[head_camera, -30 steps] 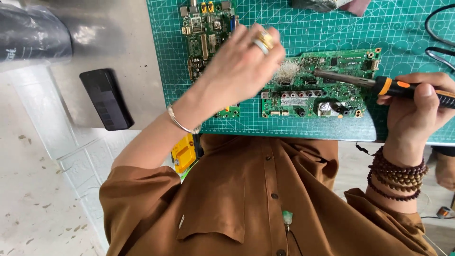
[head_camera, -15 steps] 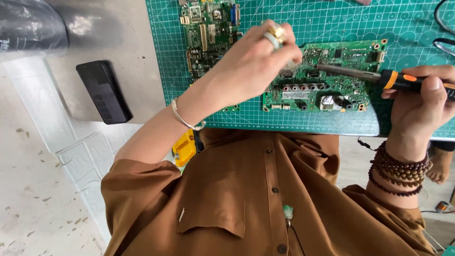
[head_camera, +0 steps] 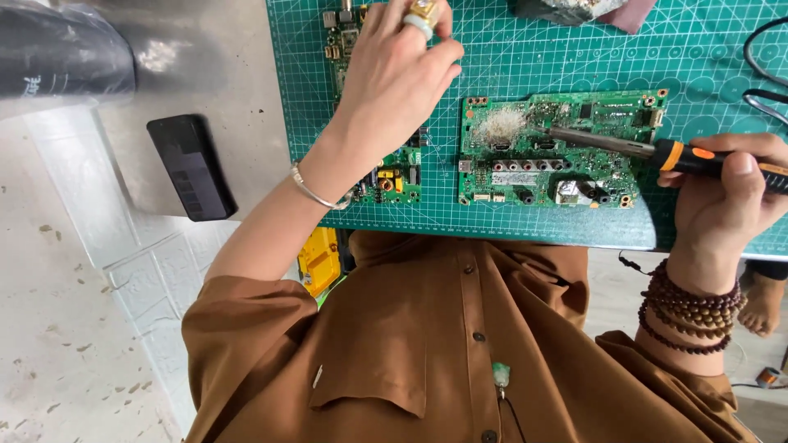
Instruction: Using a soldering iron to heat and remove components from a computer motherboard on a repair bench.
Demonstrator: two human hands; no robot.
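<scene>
A green circuit board (head_camera: pixel 566 164) lies on a green cutting mat (head_camera: pixel 509 57). My right hand (head_camera: pixel 726 193) grips a soldering iron (head_camera: pixel 681 156) with an orange and black handle. Its metal tip rests on the board beside a whitish fuzzy patch (head_camera: pixel 501 125). My left hand (head_camera: pixel 402 74), with a ring and a thin bangle, hovers left of that board over a second, narrower circuit board (head_camera: pixel 394 179). Its fingers are curled together and I see nothing in them.
A black flat remote-like block (head_camera: pixel 190 168) lies on the grey tabletop left of the mat. A dark plastic-wrapped roll (head_camera: pixel 57 53) sits at the far left. Black cables (head_camera: pixel 759 49) loop at the top right. A yellow object (head_camera: pixel 318 261) hangs below the table edge.
My left hand has lifted off the right-hand board and moved left over the narrower board, uncovering the whitish patch. The soldering iron stays with its tip on the board.
</scene>
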